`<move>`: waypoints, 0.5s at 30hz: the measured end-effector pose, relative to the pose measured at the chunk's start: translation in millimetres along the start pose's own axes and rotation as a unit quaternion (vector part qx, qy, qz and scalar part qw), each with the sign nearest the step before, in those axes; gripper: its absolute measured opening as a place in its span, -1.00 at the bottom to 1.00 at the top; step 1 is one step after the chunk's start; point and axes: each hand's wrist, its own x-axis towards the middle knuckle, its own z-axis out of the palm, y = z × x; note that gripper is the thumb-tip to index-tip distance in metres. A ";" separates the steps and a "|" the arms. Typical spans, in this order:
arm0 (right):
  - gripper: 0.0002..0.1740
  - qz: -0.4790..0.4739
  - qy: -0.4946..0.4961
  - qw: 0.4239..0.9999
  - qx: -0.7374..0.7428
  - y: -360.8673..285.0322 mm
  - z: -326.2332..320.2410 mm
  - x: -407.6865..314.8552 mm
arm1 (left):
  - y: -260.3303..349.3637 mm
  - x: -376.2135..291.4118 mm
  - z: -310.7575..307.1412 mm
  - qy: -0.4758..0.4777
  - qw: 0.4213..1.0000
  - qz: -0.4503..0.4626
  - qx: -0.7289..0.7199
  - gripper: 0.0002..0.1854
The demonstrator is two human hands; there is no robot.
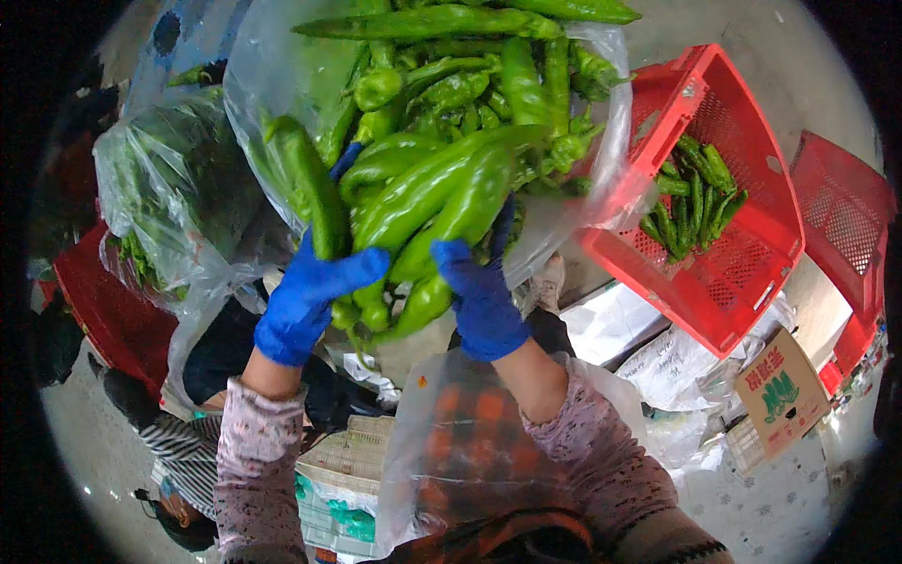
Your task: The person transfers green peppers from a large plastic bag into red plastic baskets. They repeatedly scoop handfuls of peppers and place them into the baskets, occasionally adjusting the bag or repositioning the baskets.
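Between my two blue-gloved hands is a bunch of large, glossy green peppers (437, 204). My left hand (303, 299) grips the bunch from the left, its thumb across the front of the peppers. From the right, my right hand (483, 299) presses against the same bunch, fingers partly hidden behind it. Beyond my hands lies a heap of long green peppers (437, 92) on and in a clear plastic bag (264, 63). Several stems in the bunch point down towards me.
To the right, a red plastic crate (761, 233) holds several green peppers (694, 201). A printed cardboard box (782, 395) and another red crate (845, 218) lie beyond. At left, a plastic bag of greens (190, 190) stands near a person in a striped top (180, 444).
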 end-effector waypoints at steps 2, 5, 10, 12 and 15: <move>0.34 -0.044 -0.029 0.998 0.033 -21.5 14.0 -18.9 | 12.1 -26.4 -6.9 0.023 0.999 -0.039 0.016 -0.16; 0.43 -0.116 -0.091 0.987 0.069 -46.9 27.9 -47.8 | 24.5 -71.9 -13.1 0.059 0.991 -0.104 0.052 0.00; 0.56 -0.196 -0.111 0.974 0.007 -53.3 7.2 -88.6 | 25.4 -99.4 32.8 0.093 0.987 0.030 0.126 0.27; 0.41 -0.193 -0.095 0.976 -0.022 -63.1 -21.1 -105.5 | 25.6 -98.7 70.9 0.096 0.989 -0.001 0.111 0.32; -0.03 -0.074 -0.069 0.995 -0.020 -71.3 -95.8 -144.6 | 29.5 -83.9 127.2 -0.002 0.996 -0.062 0.060 0.31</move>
